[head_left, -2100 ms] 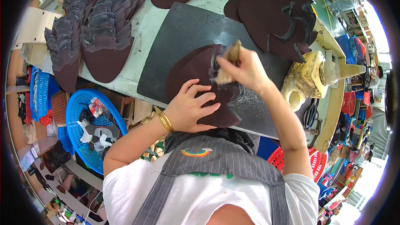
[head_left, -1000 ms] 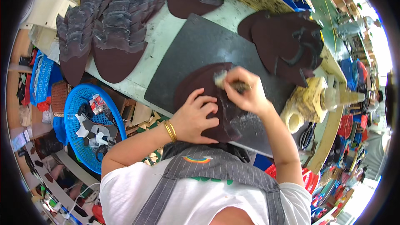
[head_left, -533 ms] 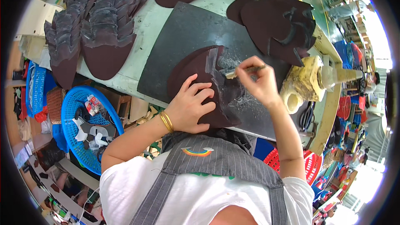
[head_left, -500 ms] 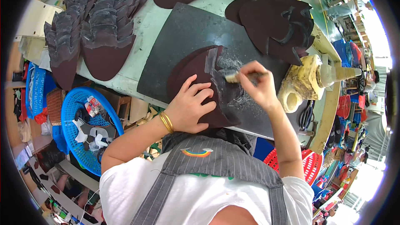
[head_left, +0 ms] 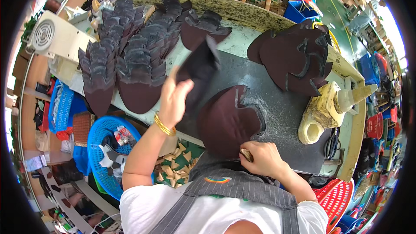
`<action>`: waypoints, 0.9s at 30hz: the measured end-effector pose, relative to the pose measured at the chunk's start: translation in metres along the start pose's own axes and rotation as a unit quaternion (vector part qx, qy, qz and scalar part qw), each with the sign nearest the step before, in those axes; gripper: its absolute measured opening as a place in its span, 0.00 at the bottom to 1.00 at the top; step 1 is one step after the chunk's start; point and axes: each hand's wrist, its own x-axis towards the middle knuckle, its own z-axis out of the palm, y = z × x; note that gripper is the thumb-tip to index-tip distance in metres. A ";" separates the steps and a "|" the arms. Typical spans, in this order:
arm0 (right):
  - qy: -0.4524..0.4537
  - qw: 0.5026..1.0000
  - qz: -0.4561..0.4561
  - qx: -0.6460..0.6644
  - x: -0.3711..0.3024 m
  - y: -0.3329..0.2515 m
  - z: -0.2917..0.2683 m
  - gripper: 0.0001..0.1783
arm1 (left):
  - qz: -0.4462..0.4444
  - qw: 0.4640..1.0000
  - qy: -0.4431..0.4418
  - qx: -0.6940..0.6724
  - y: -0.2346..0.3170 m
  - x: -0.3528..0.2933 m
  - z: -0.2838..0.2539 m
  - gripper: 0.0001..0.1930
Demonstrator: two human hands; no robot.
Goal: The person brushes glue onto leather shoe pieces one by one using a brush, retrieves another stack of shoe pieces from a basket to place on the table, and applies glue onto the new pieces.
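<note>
My left hand [head_left: 173, 99] grips a dark brown cut piece [head_left: 199, 71], raised above the left part of the black board [head_left: 284, 147] and blurred by motion. On the board lie more curved brown pieces [head_left: 225, 119], their notched edge to the right, beside whitish smears. At the board's near edge, my right hand [head_left: 264, 158] is closed around a small brush [head_left: 247, 154], whose tip shows near the pieces' lower corner. Beyond my left hand, overlapping rows of brown pieces [head_left: 138, 97] with greyish coated edges lie on the pale table. A short row [head_left: 195, 37] lies farther back.
Notched brown pieces [head_left: 281, 60] are stacked at the back right. A smeared yellowish bottle with a nozzle [head_left: 323, 108] and dark-handled scissors [head_left: 332, 144] lie on the right. A raised rim [head_left: 357, 117] borders the table. Below left stands a blue basket [head_left: 97, 141]; a red one [head_left: 336, 197] is lower right.
My left hand has left the board, moving up and left with a brown piece. My right hand with the brush has moved down to the near edge. The whole view has shifted.
</note>
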 end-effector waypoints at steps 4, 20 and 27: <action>0.153 0.985 0.072 0.041 -0.024 -0.001 -0.043 0.10 | 0.263 0.908 0.109 0.309 -0.033 0.079 0.009 0.09; 0.446 0.799 0.326 0.236 -0.065 0.115 -0.102 0.11 | 0.181 0.745 -0.517 0.380 -0.020 -0.056 0.065 0.57; 0.288 0.869 0.213 0.341 0.027 0.066 -0.070 0.14 | 0.245 0.786 -0.428 0.373 -0.035 -0.073 0.080 0.50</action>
